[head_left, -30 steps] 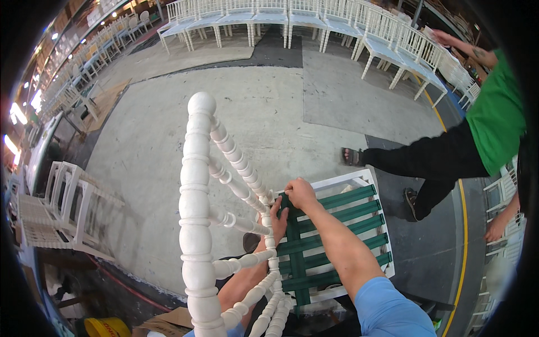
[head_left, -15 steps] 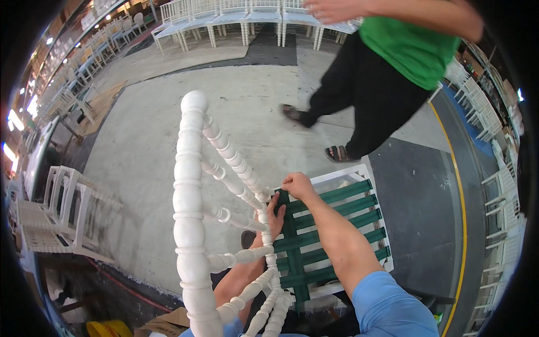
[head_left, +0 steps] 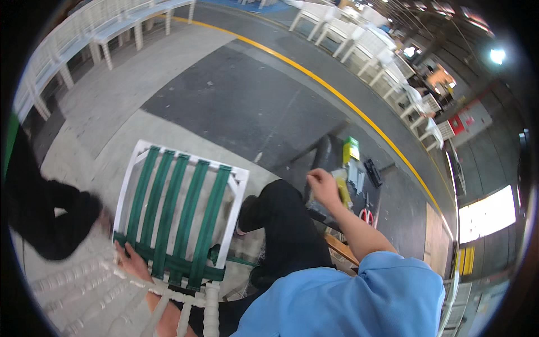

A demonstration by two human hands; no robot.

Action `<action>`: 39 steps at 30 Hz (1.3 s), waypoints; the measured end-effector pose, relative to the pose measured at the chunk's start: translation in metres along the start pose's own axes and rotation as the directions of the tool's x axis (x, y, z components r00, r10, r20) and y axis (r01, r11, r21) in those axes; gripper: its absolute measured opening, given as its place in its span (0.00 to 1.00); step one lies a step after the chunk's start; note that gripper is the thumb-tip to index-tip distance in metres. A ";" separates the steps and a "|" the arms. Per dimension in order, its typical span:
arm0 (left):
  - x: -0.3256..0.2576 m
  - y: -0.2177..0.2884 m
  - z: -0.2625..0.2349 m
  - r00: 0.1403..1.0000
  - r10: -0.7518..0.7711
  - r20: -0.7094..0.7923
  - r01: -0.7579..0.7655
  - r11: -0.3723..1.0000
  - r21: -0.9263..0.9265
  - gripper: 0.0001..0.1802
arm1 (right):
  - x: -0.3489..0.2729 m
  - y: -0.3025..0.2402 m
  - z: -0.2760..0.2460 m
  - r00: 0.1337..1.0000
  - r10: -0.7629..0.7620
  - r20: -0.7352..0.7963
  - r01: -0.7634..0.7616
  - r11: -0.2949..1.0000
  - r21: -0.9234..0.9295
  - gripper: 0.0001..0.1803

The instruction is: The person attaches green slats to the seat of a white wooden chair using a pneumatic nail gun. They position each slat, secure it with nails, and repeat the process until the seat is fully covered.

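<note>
A white chair stands in front of me, its turned-spindle back (head_left: 84,292) at lower left and its seat frame (head_left: 233,216) beyond. Several green webbing straps (head_left: 168,216) run across the seat, and a cross strap (head_left: 185,267) passes through them near the back. My left hand (head_left: 133,263) reaches past the spindles, its fingers on the left end of the cross strap at the frame. My right hand (head_left: 324,187) is off the chair, over the edge of a dark stool (head_left: 324,157). Its fingers are curled together; whatever is in them, if anything, is too small to make out.
On the stool lie a yellow-green box (head_left: 351,149), a black tool (head_left: 373,172) and red-handled scissors (head_left: 366,217). A person in black trousers (head_left: 39,208) is close by at left. White chairs (head_left: 342,36) line the far side beyond a yellow floor line (head_left: 314,76).
My view has swung right. My right hand has left the strap end and moved over to the stool; my left hand stays at the strap. The other person now shows at the left edge.
</note>
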State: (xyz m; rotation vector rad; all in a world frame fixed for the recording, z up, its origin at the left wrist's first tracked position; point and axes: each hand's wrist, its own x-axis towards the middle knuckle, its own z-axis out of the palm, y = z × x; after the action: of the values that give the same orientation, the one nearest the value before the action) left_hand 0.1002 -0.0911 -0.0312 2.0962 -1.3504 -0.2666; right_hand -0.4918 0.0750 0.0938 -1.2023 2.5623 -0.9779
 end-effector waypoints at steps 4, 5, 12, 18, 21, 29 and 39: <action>-0.003 0.012 -0.008 0.998 0.063 -0.005 -0.063 0.998 0.001 0.28 | -0.001 0.092 -0.075 0.907 0.390 -0.162 -0.415 0.755 -0.507 0.21; -0.001 0.014 -0.005 0.997 0.068 0.037 -0.068 0.998 -0.009 0.28 | 0.004 0.106 -0.082 0.865 0.498 -0.061 -0.448 0.714 -0.538 0.24; -0.001 -0.002 -0.002 0.992 -0.113 0.059 0.124 0.963 -0.240 0.28 | 0.034 0.143 -0.064 0.894 0.448 0.007 -0.385 0.775 -0.502 0.32; -0.004 0.000 -0.005 0.974 -0.208 0.085 0.225 0.914 -0.339 0.31 | 0.050 0.068 -0.067 0.967 0.156 0.201 -0.174 0.982 0.074 0.38; -0.005 -0.002 -0.007 0.980 -0.192 0.053 0.199 0.952 -0.232 0.31 | 0.073 -0.034 -0.030 0.917 -0.204 0.343 0.136 0.967 0.214 0.35; -0.004 -0.015 0.008 0.986 -0.140 -0.096 0.096 0.926 -0.365 0.28 | 0.002 -0.335 0.183 0.223 -0.374 0.900 -0.226 0.878 0.421 0.22; -0.005 -0.023 0.008 0.985 -0.135 -0.111 0.088 0.931 -0.353 0.28 | -0.122 -0.446 0.337 0.074 -0.306 0.949 -0.050 0.949 0.310 0.15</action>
State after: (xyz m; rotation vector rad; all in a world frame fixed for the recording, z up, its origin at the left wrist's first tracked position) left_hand 0.1114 -0.0831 -0.0526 1.8583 -1.0220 -0.3759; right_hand 0.0036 -0.2119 0.0895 -1.3038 1.1055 -0.1900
